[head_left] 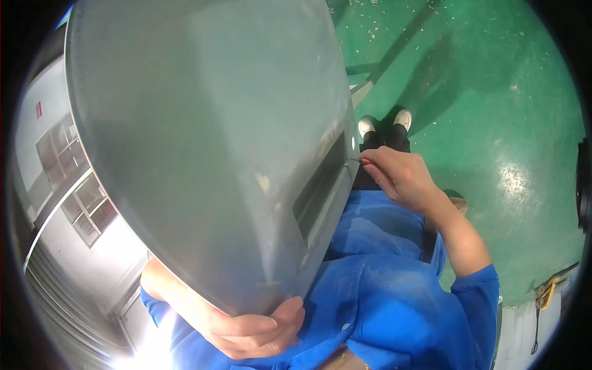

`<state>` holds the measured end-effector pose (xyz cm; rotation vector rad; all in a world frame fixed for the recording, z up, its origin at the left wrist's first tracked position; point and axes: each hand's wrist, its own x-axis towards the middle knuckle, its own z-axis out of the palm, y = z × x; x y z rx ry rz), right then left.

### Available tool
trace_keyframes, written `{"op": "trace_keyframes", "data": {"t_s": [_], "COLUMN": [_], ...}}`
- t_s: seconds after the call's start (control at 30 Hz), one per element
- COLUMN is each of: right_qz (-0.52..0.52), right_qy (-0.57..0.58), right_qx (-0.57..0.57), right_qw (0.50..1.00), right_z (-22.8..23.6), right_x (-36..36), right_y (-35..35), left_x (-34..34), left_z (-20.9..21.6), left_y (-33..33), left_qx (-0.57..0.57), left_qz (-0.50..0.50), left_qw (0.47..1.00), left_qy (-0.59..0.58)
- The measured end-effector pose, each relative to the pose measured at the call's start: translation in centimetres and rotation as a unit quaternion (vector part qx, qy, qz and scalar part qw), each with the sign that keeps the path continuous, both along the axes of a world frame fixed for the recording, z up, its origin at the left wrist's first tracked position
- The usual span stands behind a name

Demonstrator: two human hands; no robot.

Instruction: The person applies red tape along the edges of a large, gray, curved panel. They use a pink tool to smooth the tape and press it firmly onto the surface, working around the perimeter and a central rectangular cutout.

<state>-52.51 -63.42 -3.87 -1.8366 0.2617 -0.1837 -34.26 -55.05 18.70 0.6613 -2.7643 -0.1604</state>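
Observation:
A large grey sheet-metal panel [203,142] fills the upper left of the view, tilted up close to the camera. It has a long rectangular slot [317,188] near its right edge and a small round hole [353,143] above that. My left hand [253,333] grips the panel's lower edge from underneath, fingers curled around it. My right hand [401,179] is at the panel's right edge beside the slot, pinching a thin red-tipped tool [362,161] whose point touches the metal. I wear a blue shirt [382,283].
A green painted floor [493,92] lies below, with my white shoes [385,122] on it. A grey wall with windows [68,179] is at the left. A yellow object [549,290] hangs at the lower right, and a small brown box [457,200] sits behind my right forearm.

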Motion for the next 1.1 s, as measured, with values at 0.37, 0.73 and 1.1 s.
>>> {"op": "trace_keyframes", "data": {"t_s": [0.37, 0.73, 1.1], "right_qz": [0.095, -0.021, -0.145], "right_qy": [-0.009, -0.014, -0.014], "right_qx": [-0.211, 0.562, 0.621], "right_qw": [0.973, 0.827, 0.771], "right_z": [0.1, 11.8, 15.1], "right_x": [0.7, 1.1, 0.7], "right_y": [-0.4, 1.7, 3.9], "left_x": [-1.5, -0.5, -1.1], "left_z": [0.0, 1.3, 2.7], "left_y": [3.3, 2.1, 1.9], "left_qx": [0.06, 0.112, 0.154], "left_qz": [0.186, 0.218, 0.254], "left_qw": [0.98, 0.967, 0.955], "left_qy": [-0.021, 0.064, 0.014]}}
